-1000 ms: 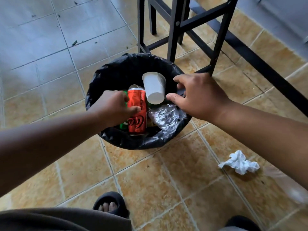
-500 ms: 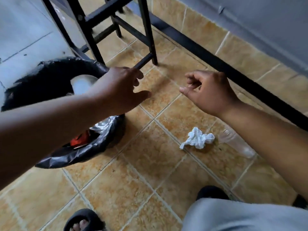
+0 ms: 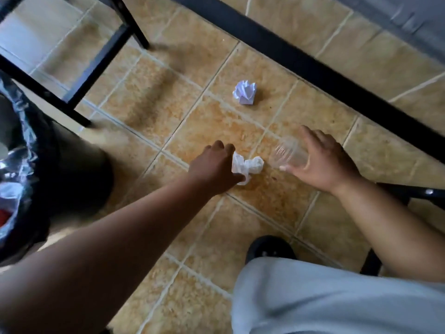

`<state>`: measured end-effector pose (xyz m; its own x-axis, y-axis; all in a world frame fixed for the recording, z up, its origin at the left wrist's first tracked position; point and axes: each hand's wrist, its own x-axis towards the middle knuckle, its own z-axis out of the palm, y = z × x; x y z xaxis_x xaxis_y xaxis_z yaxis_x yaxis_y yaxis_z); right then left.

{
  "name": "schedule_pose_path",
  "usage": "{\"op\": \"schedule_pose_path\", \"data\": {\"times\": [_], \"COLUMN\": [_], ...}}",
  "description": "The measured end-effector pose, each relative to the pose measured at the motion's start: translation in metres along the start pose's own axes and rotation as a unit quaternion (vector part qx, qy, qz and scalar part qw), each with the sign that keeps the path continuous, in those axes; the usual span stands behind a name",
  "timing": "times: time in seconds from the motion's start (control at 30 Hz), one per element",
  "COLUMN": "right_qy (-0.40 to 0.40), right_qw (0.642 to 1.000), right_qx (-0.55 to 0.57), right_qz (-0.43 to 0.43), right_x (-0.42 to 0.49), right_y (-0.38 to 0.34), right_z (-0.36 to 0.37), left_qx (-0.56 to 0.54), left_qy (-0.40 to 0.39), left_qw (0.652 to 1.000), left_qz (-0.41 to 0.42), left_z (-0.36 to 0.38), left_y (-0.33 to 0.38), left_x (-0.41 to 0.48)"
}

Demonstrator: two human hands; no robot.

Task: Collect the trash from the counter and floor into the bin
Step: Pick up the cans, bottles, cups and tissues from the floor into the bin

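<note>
Our left hand pinches the crumpled tissue on the floor; our right hand curls round the clear cup lying on its side just beside it. The bin stands off to the left, nearer our left hand; a paper ball lies farther ahead.

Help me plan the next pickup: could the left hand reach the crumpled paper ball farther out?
Probably yes: only bare tile lies between the left hand and the paper ball, but that hand grips the tissue.
</note>
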<state>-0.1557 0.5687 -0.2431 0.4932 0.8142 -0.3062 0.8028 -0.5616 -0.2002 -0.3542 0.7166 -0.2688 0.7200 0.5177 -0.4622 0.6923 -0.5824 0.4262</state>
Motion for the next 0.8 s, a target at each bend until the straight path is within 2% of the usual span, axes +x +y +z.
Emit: {"op": "schedule_pose_path", "data": {"times": [0.17, 0.33, 0.63, 0.8], "right_qy": [-0.050, -0.023, 0.069, 0.066], "right_qw": [0.998, 1.000, 0.995, 0.994], "right_qx": [-0.041, -0.005, 0.073, 0.085], "right_qz": [0.020, 0.013, 0.028, 0.030], "right_x": [0.004, 0.016, 0.037, 0.038], "right_y": [0.022, 0.029, 0.037, 0.034], "right_z": [0.019, 0.028, 0.022, 0.020], "left_qx": [0.047, 0.024, 0.081, 0.078], "left_qy": [0.006, 0.022, 0.192, 0.133], "left_qw": [0.999, 0.999, 0.975, 0.986], "left_qz": [0.023, 0.038, 0.073, 0.065], "left_z": [0.037, 0.035, -0.007, -0.021], "left_y": [-0.005, -0.011, -0.003, 0.002], "left_x": [0.014, 0.042, 0.119, 0.155]}}
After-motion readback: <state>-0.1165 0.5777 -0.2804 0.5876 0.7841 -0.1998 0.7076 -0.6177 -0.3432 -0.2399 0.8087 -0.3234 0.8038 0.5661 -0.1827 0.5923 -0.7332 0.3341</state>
